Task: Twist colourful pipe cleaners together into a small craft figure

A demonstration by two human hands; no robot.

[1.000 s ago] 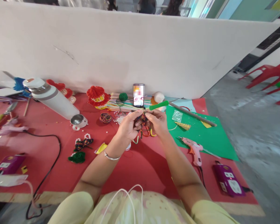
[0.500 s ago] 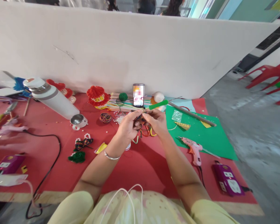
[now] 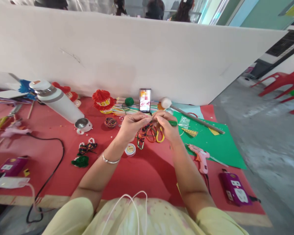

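My right hand (image 3: pixel 167 125) is closed around a green-handled crochet hook (image 3: pixel 172 123), whose handle pokes out to the right. My left hand (image 3: pixel 133 125) pinches something at its fingertips, which almost meet those of the right hand. Dark multicoloured yarn (image 3: pixel 140 138) hangs below the fingers; the pinched part is mostly hidden. Just under my hands lie scissors (image 3: pixel 160 135) with red and yellow handles. A round white spool (image 3: pixel 130 149) with a printed face rests on the red table covering, below my left hand.
A phone (image 3: pixel 145 100) leans against the white partition. To the left are a flask (image 3: pixel 61 103), a steel cup (image 3: pixel 82 125) and a yarn bow with beads (image 3: pixel 87 148). At right, a pink glue gun (image 3: pixel 201 157) and a purple power box (image 3: pixel 235 188) sit near green sheeting (image 3: pixel 227 143).
The hook's handle has swung down from above my right hand to its right side. Both hands have shifted slightly, and the hanging yarn and the spool now show more fully.
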